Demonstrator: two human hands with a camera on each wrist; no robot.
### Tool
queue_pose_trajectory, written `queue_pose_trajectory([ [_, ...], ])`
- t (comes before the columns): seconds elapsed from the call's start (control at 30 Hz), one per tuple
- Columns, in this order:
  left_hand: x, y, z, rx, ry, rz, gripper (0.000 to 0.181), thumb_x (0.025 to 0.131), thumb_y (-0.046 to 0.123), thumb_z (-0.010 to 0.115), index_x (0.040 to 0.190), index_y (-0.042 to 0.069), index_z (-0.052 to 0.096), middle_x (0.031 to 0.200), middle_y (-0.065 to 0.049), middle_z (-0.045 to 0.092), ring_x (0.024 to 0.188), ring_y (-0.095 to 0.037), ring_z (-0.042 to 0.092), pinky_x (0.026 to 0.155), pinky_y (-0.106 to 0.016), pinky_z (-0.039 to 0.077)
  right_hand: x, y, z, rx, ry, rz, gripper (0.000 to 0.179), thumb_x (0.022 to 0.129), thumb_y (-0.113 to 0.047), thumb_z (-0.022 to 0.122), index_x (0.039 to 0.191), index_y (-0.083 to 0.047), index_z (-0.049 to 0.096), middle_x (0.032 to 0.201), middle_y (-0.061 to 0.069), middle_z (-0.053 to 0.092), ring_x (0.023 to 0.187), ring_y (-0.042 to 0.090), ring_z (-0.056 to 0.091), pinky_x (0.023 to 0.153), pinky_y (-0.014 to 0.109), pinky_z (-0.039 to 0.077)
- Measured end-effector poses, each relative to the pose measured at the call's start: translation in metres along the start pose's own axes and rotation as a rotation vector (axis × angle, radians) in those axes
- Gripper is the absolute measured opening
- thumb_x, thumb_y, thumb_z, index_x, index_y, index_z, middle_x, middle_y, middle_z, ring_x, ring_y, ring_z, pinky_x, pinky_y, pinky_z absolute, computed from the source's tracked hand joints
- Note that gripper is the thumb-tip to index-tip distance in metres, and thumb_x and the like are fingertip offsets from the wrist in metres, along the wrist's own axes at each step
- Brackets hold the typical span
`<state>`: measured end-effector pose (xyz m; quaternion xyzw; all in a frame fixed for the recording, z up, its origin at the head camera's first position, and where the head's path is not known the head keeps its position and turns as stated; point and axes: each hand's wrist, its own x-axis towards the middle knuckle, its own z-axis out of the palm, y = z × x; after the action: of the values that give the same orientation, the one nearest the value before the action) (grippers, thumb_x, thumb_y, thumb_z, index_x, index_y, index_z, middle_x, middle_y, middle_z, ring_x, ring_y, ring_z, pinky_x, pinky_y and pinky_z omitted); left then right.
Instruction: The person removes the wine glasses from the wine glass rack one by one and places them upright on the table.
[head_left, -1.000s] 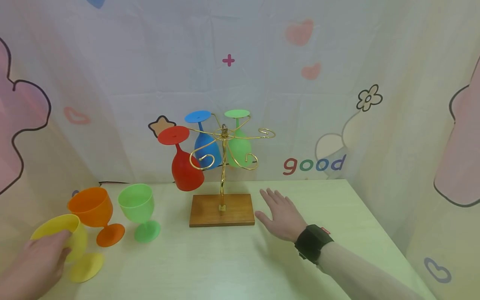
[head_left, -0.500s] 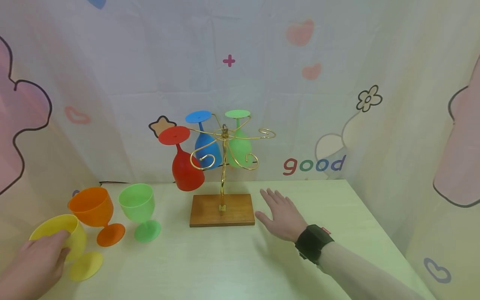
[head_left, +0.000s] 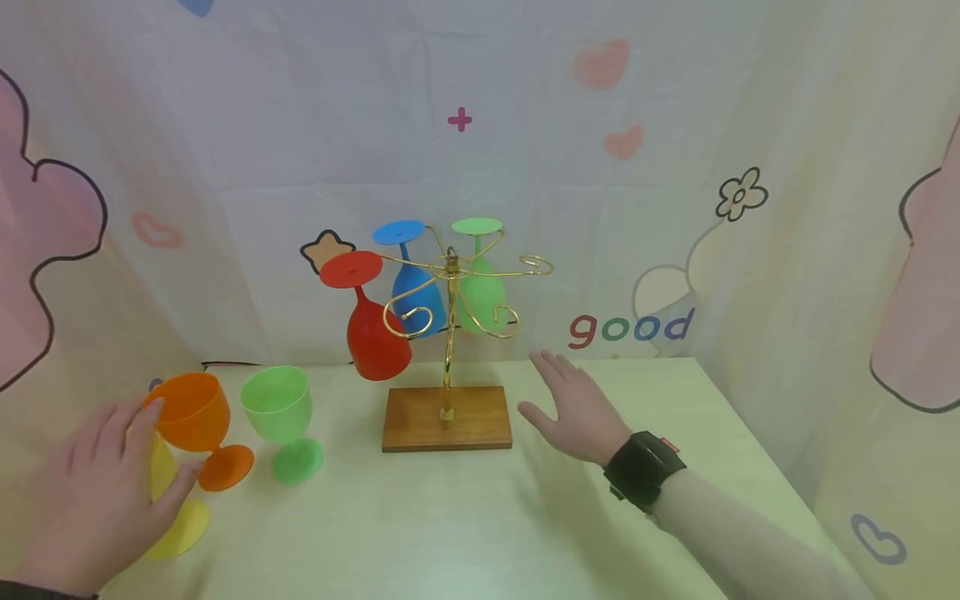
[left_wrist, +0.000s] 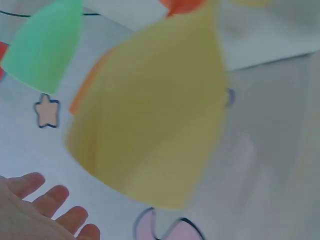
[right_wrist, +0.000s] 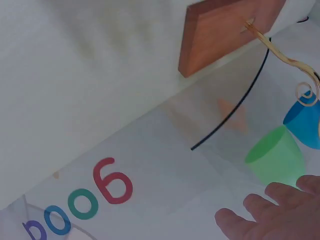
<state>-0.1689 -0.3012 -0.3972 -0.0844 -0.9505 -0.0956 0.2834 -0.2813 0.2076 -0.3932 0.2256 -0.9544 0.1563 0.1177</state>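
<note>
My left hand point(head_left: 108, 487) is spread in front of a yellow plastic goblet point(left_wrist: 150, 115), hiding most of it in the head view. In the left wrist view its relaxed fingers stand apart from the bowl. Just beyond, an orange goblet point(head_left: 202, 425) and a light green goblet point(head_left: 277, 408) stand upright on the table. My right hand point(head_left: 577, 408) holds nothing, its fingers extended, to the right of a gold wire rack point(head_left: 450, 350) with a wooden base point(head_left: 420, 421). Upside down on the rack hang a red goblet point(head_left: 375, 337), a blue goblet point(head_left: 418, 304) and a green goblet point(head_left: 482, 292).
On the rack's front and right sides, curled wire arms point(head_left: 536, 265) carry no goblet. A printed curtain point(head_left: 525, 167) hangs behind and beside the pale table point(head_left: 360, 533). A dark band point(head_left: 643, 471) is on my right wrist.
My left hand has let go of the yellow goblet's rim, spread its fingers and moved up and right. The goblet stays in place. My right hand has shifted slightly up and right.
</note>
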Motion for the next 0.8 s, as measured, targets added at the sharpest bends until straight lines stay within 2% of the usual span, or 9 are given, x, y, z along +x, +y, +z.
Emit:
queue_pose_trajectory([
  [0.17,0.015,0.035,0.010,-0.021,0.002,0.108,0.090,0.080,0.039,0.067,0.148,-0.002,0.025,0.150,-0.030,0.024,0.139,-0.045,0.005,0.112,-0.067,0.007,0.009,-0.006,-0.024,-0.004,0.073,-0.052,0.080,0.090,-0.051,0.055,0.152,-0.011,0.024,0.153,0.013,0.032,0.139,0.028,0.023,0.113,0.055,0.029],
  [0.27,0.019,0.054,0.017,-0.003,-0.038,0.144,0.093,0.080,0.041,0.067,0.150,0.000,0.021,0.151,-0.029,0.023,0.139,-0.045,0.003,0.113,-0.066,0.004,0.015,-0.014,-0.036,0.003,0.114,-0.091,0.082,0.089,-0.050,0.056,0.153,-0.012,0.020,0.154,0.011,0.031,0.140,0.026,0.022,0.113,0.053,0.029],
  [0.37,0.020,0.069,0.025,0.015,-0.109,0.151,0.096,0.082,0.044,0.065,0.152,0.002,0.015,0.153,-0.028,0.019,0.140,-0.044,0.001,0.114,-0.066,0.001,0.020,-0.024,-0.047,0.005,0.150,-0.136,0.083,0.089,-0.050,0.056,0.153,-0.012,0.019,0.155,0.010,0.029,0.140,0.024,0.022,0.113,0.052,0.030],
  [0.57,0.015,0.085,0.040,0.014,-0.166,0.146,0.096,0.083,0.050,0.064,0.154,0.010,0.013,0.155,-0.024,0.018,0.140,-0.042,0.003,0.114,-0.065,0.005,0.032,-0.044,-0.066,-0.028,0.208,-0.230,0.085,0.088,-0.047,0.059,0.154,-0.016,0.015,0.155,0.007,0.029,0.140,0.020,0.021,0.113,0.051,0.032],
  [0.8,0.012,0.092,0.049,-0.006,-0.227,0.129,0.096,0.083,0.051,0.063,0.154,0.011,0.012,0.157,-0.022,0.014,0.141,-0.039,-0.004,0.114,-0.067,0.002,0.043,-0.063,-0.076,-0.067,0.268,-0.404,0.081,0.086,-0.034,0.065,0.150,-0.006,0.026,0.151,0.015,0.035,0.140,0.023,0.022,0.113,0.051,0.031],
])
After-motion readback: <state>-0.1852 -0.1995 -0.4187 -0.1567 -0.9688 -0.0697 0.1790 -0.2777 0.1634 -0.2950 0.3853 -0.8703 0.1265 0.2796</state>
